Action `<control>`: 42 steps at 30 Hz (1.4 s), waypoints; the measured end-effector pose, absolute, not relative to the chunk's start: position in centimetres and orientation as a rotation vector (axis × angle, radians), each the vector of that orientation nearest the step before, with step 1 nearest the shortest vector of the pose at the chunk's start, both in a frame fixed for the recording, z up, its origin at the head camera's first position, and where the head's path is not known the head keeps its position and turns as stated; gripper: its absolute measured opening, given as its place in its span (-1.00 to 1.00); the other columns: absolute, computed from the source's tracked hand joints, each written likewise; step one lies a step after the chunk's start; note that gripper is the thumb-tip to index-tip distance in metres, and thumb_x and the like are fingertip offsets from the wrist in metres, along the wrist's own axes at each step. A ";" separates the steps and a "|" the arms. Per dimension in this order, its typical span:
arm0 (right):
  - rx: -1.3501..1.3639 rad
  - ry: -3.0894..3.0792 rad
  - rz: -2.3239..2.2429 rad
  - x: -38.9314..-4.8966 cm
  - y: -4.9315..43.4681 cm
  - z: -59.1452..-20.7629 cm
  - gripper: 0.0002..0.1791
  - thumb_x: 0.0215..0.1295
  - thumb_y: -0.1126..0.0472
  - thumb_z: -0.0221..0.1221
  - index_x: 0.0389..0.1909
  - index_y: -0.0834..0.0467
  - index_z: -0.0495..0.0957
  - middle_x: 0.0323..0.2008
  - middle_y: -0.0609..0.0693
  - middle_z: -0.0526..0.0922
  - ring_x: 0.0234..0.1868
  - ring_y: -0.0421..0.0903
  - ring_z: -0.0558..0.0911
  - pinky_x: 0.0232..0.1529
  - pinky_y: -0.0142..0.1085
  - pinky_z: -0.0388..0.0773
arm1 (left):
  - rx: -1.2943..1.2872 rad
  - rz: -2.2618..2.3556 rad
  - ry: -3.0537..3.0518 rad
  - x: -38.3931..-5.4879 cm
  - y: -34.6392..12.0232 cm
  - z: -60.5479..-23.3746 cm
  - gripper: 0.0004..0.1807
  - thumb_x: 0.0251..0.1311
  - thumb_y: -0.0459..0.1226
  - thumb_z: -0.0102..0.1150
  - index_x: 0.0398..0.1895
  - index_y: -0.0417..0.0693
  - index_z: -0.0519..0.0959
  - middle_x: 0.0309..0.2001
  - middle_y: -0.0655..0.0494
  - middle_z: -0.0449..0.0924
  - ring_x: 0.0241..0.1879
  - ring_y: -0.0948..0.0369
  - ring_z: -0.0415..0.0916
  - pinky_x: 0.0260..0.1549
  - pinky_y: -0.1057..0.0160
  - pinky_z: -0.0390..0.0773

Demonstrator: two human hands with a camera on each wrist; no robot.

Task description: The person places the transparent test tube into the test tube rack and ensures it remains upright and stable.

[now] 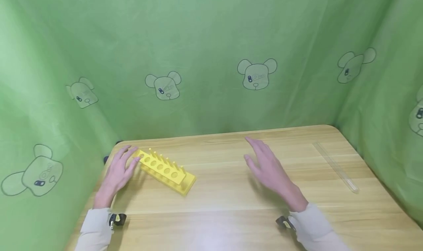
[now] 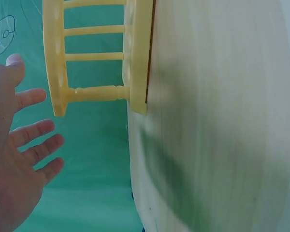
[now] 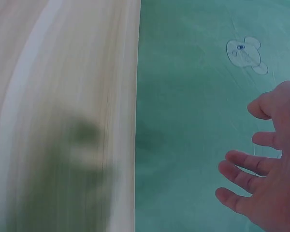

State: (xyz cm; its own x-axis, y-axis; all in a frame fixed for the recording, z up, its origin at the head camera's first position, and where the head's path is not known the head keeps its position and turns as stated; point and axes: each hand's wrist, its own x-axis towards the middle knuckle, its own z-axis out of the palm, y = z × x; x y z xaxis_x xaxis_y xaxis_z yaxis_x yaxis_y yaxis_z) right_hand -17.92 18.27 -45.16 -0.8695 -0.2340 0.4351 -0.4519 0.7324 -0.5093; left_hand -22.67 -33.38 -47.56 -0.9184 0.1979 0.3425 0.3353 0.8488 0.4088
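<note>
A yellow test tube rack (image 1: pixel 162 168) with a row of round holes and upright pegs stands at the left of the table, set at a slant. My left hand (image 1: pixel 118 172) is beside its far left end, fingers spread and relaxed. In the left wrist view, a gap shows between those fingers and the rack (image 2: pixel 96 93). Right of the middle, my right hand (image 1: pixel 269 166) hovers over the table with thumb and fingers apart, holding nothing. A clear glass test tube (image 1: pixel 335 166) lies on the table farther right, beyond the right hand.
The wooden table (image 1: pixel 218 196) has rounded back corners. Green curtains (image 1: pixel 211 30) printed with bear faces hang at its back and both sides. Each wrist wears a dark strap-on device, the left one (image 1: pixel 118 219) and the right one (image 1: pixel 285 222).
</note>
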 end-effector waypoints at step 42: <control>0.635 -2.608 1.020 -17.0 10.9 -45.2 -0.38 0.54 0.06 0.14 0.52 0.12 0.25 0.39 0.06 0.42 0.40 0.04 0.39 0.42 0.00 0.40 | -0.614 -0.718 -2.806 -22.6 -31.5 -46.7 -0.39 0.21 -0.50 0.20 0.38 -0.26 0.43 0.49 -0.29 0.22 0.45 -0.31 0.13 0.37 -0.45 0.17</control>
State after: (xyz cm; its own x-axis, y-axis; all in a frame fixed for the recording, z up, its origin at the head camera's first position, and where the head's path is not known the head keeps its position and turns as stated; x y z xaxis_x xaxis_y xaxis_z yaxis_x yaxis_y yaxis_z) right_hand -17.04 10.88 -45.18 -0.8676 -0.2996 0.3970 -0.4894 0.6562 -0.5743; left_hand -22.57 -31.52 -46.69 -0.8984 0.3460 0.2705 0.4334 0.7982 0.4183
